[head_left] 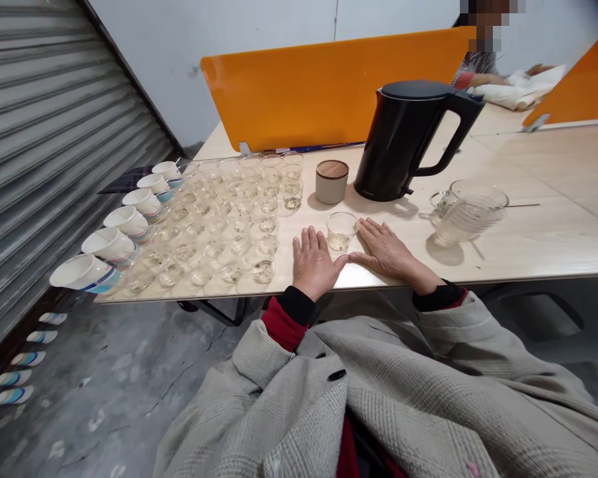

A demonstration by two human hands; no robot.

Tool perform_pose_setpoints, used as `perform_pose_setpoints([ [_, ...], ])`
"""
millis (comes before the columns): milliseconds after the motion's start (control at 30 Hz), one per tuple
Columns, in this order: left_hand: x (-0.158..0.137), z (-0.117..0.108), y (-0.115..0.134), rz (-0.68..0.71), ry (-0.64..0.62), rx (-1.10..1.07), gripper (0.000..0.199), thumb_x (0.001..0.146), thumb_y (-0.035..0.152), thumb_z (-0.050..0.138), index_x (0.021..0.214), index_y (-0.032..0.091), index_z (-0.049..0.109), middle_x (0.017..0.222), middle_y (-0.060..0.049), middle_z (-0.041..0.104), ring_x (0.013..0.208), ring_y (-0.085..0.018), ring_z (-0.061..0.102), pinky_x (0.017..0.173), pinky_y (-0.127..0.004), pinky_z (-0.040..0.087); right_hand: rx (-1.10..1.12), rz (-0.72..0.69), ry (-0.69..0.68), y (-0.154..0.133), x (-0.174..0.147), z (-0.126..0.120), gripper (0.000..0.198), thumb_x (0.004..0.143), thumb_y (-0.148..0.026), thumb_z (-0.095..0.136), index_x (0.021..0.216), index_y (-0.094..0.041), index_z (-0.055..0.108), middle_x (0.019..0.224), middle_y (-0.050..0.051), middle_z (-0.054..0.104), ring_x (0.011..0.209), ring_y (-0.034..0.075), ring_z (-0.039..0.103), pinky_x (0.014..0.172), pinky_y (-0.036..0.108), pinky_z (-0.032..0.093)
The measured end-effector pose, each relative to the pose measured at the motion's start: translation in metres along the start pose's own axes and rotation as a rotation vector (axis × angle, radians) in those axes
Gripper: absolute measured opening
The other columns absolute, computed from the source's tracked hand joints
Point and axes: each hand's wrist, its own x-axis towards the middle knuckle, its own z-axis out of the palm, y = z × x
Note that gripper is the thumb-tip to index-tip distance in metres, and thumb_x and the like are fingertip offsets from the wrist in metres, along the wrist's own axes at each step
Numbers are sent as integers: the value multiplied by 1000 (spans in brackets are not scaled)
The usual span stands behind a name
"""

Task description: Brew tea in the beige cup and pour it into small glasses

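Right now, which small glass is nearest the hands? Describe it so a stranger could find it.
Start at the black kettle and come toward the table's near edge. The lone glass cup stands between the left hand and right hand, apart from the packed grid of glasses.

cup [341, 230] between hands, kettle [403, 141] behind

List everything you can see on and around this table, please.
small glass cups: dozens, clear, in rows on the table's left half
single glass cup: one, clear, between the two hands
paper cups: six, white with coloured bands, tipped along the left edge
kettle: one, black, centre back
canister: one, grey with wooden lid, left of kettle
glass pitcher: one, clear, right of kettle
dividers: orange, behind
another person: far right
left hand: flat on table
right hand: flat on table
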Motion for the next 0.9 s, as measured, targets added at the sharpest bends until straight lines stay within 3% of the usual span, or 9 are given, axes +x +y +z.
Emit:
perform_pose_setpoints([
  [200, 1, -2, 0, -8, -13, -25, 94, 107, 67, 39, 166, -4, 30, 177, -29, 22, 169, -41, 17, 137, -59, 14, 91, 14, 25, 2, 0, -6, 109, 95, -87, 41, 169, -8, 34, 173, 25, 34, 163, 44, 28, 133, 66, 23],
  [433, -11, 1, 1, -15, 69, -42, 91, 106, 64, 45, 165, -4, 33, 176, -29, 24, 168, -40, 19, 137, -56, 18, 460, 98, 213, -11, 7, -20, 112, 83, -87, 66, 167, -19, 38, 167, 22, 46, 154, 42, 45, 126, 64, 39],
  [667, -33, 8, -4, 27, 151, -113, 83, 107, 60, 47, 162, -2, 40, 175, -26, 33, 166, -39, 27, 137, -53, 23, 754, 160, 243, -43, 28, -18, 93, 72, -76, 82, 141, -18, 60, 133, 21, 72, 123, 39, 71, 97, 58, 61],
  [800, -33, 8, -6, 42, 166, -144, 77, 107, 54, 50, 161, 0, 43, 173, -25, 37, 165, -39, 30, 136, -54, 26, 744, 135, 304, -52, 43, -24, 74, 74, -70, 83, 125, -19, 62, 126, 18, 72, 120, 36, 70, 89, 50, 63],
  [900, -32, 10, -6, 59, 186, -159, 76, 106, 54, 52, 160, 1, 45, 172, -25, 41, 164, -40, 32, 135, -55, 27, 687, 45, 333, -56, 68, -25, 63, 78, -66, 80, 117, -20, 61, 120, 14, 71, 112, 30, 68, 93, 48, 59],
])
